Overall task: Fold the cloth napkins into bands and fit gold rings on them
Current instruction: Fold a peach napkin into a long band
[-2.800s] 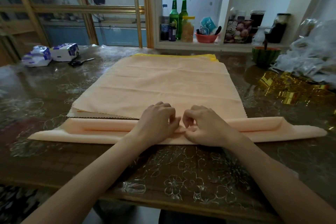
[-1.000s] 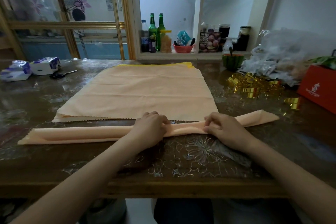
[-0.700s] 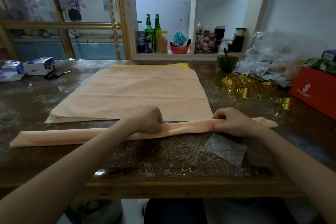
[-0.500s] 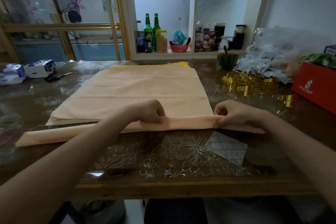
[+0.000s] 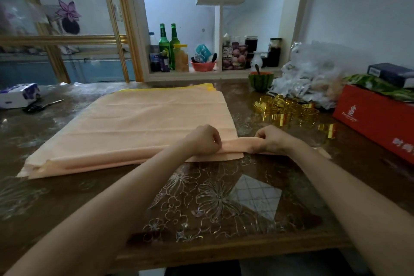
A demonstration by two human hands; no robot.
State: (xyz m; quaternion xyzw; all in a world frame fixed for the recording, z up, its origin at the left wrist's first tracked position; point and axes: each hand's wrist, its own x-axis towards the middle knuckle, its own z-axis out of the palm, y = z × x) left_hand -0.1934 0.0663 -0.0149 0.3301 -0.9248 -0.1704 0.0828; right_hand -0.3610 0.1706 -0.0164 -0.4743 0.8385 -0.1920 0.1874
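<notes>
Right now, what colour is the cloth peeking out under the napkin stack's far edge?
Yellow cloth, beneath the peach napkin stack; head view shows it best.

A dark wooden table (image 5: pixel 67 204) under a clear, flower-embossed cover (image 5: pixel 201 197) carries a stack of peach napkins (image 5: pixel 139 123), a yellow cloth (image 5: pixel 165 90) showing at its far edge and a folded peach band (image 5: pixel 100 159) along its near edge. At right lie a cluster of gold napkin rings (image 5: pixel 284 107), a red box (image 5: pixel 376 116), a watermelon-shaped bowl (image 5: pixel 261 80) and crumpled plastic bags (image 5: pixel 313 74); at far left, 1 tissue pack (image 5: pixel 19 95) and scissors (image 5: pixel 40 105).
</notes>
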